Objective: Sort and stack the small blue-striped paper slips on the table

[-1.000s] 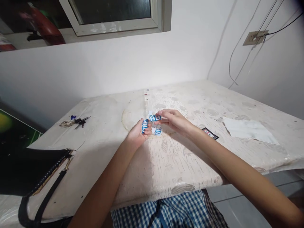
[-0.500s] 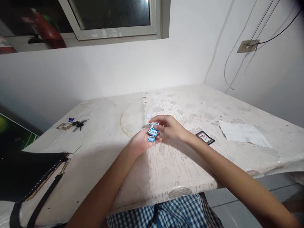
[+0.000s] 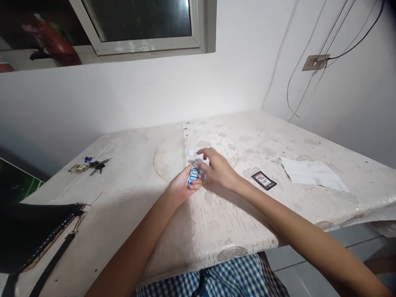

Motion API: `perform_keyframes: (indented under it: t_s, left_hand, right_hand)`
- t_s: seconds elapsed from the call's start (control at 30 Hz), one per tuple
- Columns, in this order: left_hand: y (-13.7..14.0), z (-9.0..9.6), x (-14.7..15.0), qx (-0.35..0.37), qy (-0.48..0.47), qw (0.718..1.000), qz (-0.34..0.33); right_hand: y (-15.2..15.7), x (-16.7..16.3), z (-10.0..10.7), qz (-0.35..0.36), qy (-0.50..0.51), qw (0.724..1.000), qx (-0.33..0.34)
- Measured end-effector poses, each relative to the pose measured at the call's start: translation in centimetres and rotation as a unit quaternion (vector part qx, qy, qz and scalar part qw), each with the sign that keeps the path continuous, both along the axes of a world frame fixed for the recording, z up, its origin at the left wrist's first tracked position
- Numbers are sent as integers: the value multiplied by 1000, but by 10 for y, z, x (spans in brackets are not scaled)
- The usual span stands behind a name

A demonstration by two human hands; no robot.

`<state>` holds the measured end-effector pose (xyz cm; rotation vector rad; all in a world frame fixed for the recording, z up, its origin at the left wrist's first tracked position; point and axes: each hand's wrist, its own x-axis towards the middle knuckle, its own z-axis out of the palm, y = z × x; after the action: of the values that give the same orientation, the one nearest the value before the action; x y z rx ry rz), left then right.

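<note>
My left hand (image 3: 179, 187) is closed around a small stack of blue-and-white cards (image 3: 194, 175), held above the table's middle. Blue-outlined boxes show on the faces of the cards; any print is too small to read. Close above the stack, my right hand (image 3: 218, 167) has its fingers apart and slightly bent. Its thumb is near the upper edge of the cards, and I cannot tell whether it touches them. Just beyond the hands lies a small pale square (image 3: 191, 152) on the tablecloth. To the right rests a black-bordered packet (image 3: 264, 180) with a printed label.
A torn white sheet (image 3: 312, 173) lies on the table's right side. Keys (image 3: 98, 164) with a keychain are at the far left, and a black bag (image 3: 37, 231) with a strap stands nearer. Behind are a wall outlet (image 3: 315, 62) with cables and a window (image 3: 139, 24).
My right hand has lifted its fingers off the upper cards and spread them. The left hand still holds the stack. The whole view has shifted slightly.
</note>
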<state>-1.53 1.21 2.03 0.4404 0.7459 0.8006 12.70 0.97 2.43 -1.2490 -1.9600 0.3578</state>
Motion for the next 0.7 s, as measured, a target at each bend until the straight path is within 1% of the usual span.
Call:
perform_keyframes:
  t_s: [0.03,0.07,0.1,0.17,0.23,0.33,0.4,0.5,0.6,0.7]
  left_hand:
    - [1,2,-2,-1,-1,1000,9]
    - [2,3,-4,-3,-1,1000,20]
    - [3,5,-7,-4,-2,999,35]
    - [6,9,-12,-2,-6,998,65]
    - [8,12,-16,3,-9,996,85]
    - [9,15,-21,8,-17,994,105]
    - [10,16,-23,6,-24,993,112]
    - [10,16,-24,5,-27,993,115]
    - [10,16,-25,3,-27,993,117]
    - [9,17,-24,-5,-22,993,112]
  right_hand:
    - [1,3,1,-26,-18,999,10]
    - [3,5,1,-36,-47,998,9]
    - [4,6,0,-24,-83,996,0]
    - [4,6,-3,39,-159,986,-26]
    - [2,3,-5,95,-218,971,-34]
    - [-1,-1,-6,118,-271,955,-31]
    - [-2,0,-5,133,-278,951,-26]
    - [-1,4,-3,156,-262,952,-8]
    - [1,8,-3,142,-243,960,-4]
    - [2,9,-2,116,-169,979,10]
